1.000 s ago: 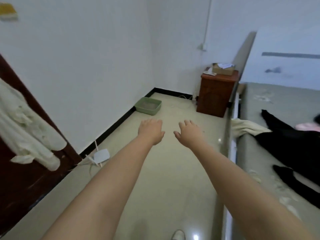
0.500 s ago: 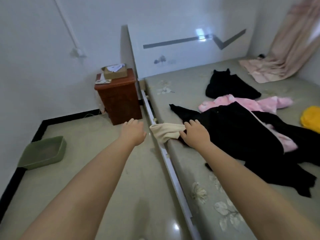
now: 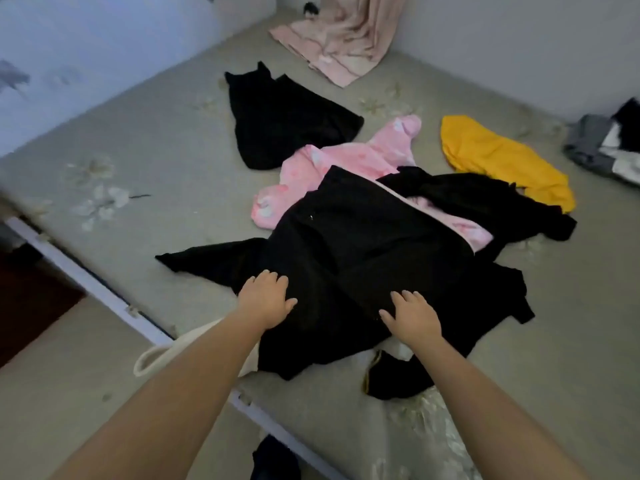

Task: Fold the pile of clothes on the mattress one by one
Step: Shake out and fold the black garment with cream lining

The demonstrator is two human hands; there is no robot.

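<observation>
A pile of clothes lies on the grey-green mattress (image 3: 145,147). On top is a large black garment (image 3: 360,244). My left hand (image 3: 265,299) rests on its near left part with fingers spread. My right hand (image 3: 410,317) lies flat on its near edge. A pink garment (image 3: 346,161) lies partly under the black one. Beside it lie a yellow garment (image 3: 502,157) and a second black garment (image 3: 284,116). A cream garment (image 3: 162,358) hangs over the mattress edge under my left forearm.
A beige curtain (image 3: 346,39) drapes onto the far part of the mattress. Grey, white and black clothes (image 3: 609,143) lie at the right edge. The white bed frame (image 3: 86,275) runs along the left side, with tiled floor (image 3: 62,382) beyond it.
My view has swung right from the floor and nightstand onto the mattress. Both hands have moved from the air over the floor onto the large black garment.
</observation>
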